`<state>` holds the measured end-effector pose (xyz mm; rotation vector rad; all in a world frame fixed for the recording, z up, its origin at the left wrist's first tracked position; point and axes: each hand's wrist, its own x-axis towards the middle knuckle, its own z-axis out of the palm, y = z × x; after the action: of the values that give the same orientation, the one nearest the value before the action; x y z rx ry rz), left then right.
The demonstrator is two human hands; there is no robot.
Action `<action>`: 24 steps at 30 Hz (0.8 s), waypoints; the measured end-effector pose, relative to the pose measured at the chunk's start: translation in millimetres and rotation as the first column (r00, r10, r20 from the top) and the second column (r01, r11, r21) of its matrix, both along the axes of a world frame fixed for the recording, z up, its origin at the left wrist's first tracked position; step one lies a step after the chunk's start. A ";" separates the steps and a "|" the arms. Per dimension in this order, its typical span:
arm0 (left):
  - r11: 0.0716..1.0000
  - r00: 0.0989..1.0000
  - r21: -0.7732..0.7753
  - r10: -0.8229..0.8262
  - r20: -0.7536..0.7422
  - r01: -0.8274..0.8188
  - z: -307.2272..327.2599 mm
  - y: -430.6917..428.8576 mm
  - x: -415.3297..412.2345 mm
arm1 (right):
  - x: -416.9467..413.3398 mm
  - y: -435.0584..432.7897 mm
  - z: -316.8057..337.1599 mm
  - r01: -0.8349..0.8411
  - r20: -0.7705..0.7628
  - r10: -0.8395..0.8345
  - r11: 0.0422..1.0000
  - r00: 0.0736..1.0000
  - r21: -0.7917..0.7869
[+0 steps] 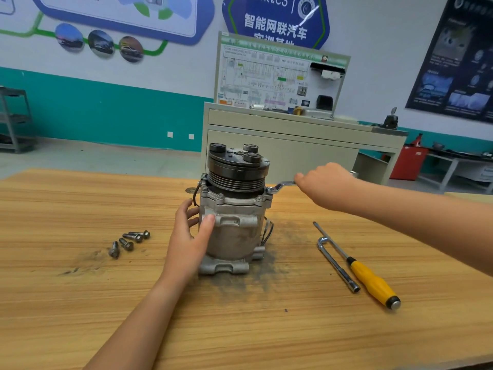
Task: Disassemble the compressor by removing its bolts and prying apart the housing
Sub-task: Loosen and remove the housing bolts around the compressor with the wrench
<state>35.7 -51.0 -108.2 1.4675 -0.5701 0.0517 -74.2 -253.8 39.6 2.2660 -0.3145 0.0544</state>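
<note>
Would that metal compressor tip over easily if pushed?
Probably heavy: the compressor looks like cast metal with a thick pulley on top. Standing on end, it might tip under a sideways push; the left hand holds it while the right hand grips the wrench.

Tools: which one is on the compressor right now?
The flat wrench in the right hand, its end on the compressor flange; the screwdriver and L-shaped socket wrench lie on the table.

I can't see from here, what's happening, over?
Left hand holds compressor. Right hand grips wrench on its rim. Four bolts out, lying left. Nothing in the way.
</note>
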 end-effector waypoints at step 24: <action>1.000 1.000 -0.015 0.005 0.021 -0.005 -1.8 -0.7 -0.9 | -47.9 21.0 -45.5 -0.203 0.393 -0.077 0.757 0.916 0.621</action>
<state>34.9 -51.7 -109.9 1.4552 -0.5822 0.0754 -122.1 -232.8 -6.0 2.9678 -0.5340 0.5284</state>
